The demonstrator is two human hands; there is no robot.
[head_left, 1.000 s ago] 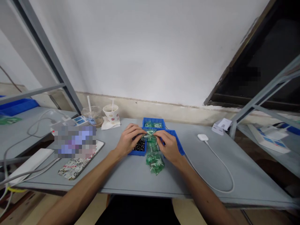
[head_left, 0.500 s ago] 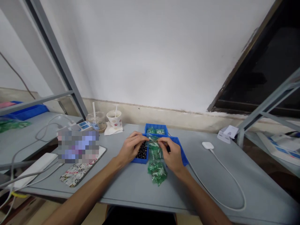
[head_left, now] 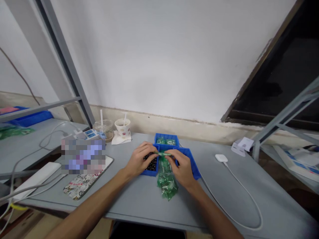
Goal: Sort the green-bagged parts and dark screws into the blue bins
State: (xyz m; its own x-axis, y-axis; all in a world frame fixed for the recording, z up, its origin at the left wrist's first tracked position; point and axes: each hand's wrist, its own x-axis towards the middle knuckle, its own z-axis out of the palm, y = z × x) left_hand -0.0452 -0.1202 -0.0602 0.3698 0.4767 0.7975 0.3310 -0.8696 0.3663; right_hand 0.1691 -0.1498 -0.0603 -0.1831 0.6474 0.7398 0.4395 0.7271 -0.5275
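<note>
Between my two hands a small green-tinted plastic bag (head_left: 164, 153) is stretched level, seen nearly edge-on. My left hand (head_left: 140, 160) pinches its left end, and my right hand (head_left: 183, 166) pinches its right end. Several similar green bags with shiny metal pieces (head_left: 166, 186) lie below it on the table, running toward me; whether they are joined to the held one I cannot tell. Beside my left fingers is a blue bin (head_left: 150, 173) of small black parts (head_left: 152, 163). Another blue bin (head_left: 195, 168) sits partly hidden behind my right hand.
A third blue bin (head_left: 166, 136) with green bags stands at the back. Left are two drink cups (head_left: 122, 127), a patterned flat case (head_left: 82, 186), a power strip (head_left: 91, 134) and cables. Right are a white charger (head_left: 221, 158) with its cord and folded paper (head_left: 245, 143).
The held bag was hanging with its face toward me; now it is tipped nearly flat and edge-on. My hands stay at its ends, slightly lower. The view has shifted a little.
</note>
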